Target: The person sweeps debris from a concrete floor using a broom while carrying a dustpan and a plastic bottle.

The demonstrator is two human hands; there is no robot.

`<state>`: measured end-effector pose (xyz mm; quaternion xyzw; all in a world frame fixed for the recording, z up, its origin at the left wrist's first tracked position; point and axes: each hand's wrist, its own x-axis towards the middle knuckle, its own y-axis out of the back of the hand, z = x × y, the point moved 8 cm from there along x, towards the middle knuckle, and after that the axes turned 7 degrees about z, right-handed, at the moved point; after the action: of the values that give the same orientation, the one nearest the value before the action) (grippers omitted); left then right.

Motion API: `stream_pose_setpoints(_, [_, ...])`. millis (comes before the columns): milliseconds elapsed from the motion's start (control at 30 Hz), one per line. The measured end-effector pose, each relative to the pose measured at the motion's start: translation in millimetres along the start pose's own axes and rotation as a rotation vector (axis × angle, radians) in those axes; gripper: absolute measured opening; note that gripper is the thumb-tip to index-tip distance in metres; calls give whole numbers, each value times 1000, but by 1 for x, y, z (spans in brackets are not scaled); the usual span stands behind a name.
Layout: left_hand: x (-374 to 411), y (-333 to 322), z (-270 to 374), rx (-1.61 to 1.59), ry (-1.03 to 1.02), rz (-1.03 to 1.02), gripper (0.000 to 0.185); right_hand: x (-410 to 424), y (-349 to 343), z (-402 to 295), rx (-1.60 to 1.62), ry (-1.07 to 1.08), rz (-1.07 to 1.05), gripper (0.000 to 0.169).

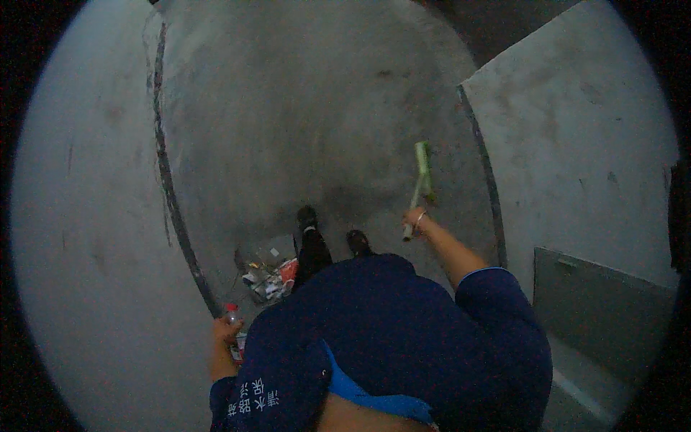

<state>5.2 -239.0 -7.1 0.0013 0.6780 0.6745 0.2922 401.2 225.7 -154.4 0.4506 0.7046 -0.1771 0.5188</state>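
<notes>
My right hand (414, 220), with a light band around its wrist, is closed around a pale stick-like object (422, 162). Its green far part is forked, and blur leaves its exact kind unclear. At lower left, my left hand (228, 329) grips a clear plastic bottle (232, 314) with a red cap. Below those fingers shows the bottle's label or another printed item; I cannot tell which. Mixed litter (270, 283), with white, red and yellow scraps, lies in a dustpan-like container (280, 245) beside my left leg. Whether my left hand also holds that container is hidden.
I stand on a grey concrete floor (302, 124) in dark shoes (358, 243). Pale walls (92, 216) rise on both sides, with dark strips along their bases. At the right wall is a grey panel (594, 308). A wall corner (461, 86) stands ahead on the right.
</notes>
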Motion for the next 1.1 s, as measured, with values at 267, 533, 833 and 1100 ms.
stream_pose_setpoints(267, [23,-111,-52,-162,74,-348,56,-28,-156,46,436,24,-856,16])
stream_pose_setpoints(533, [11,-173,1,-358,51,-457,65,-104,-29,-24,77,238,-200,50])
stream_pose_setpoints(833, [11,-49,132,62,-86,-337,69,1,112,-245,-818,549,367,54])
stream_pose_setpoints(1100, [-45,63,195,-409,251,-344,60,31,61,-348,-1011,284,105,40])
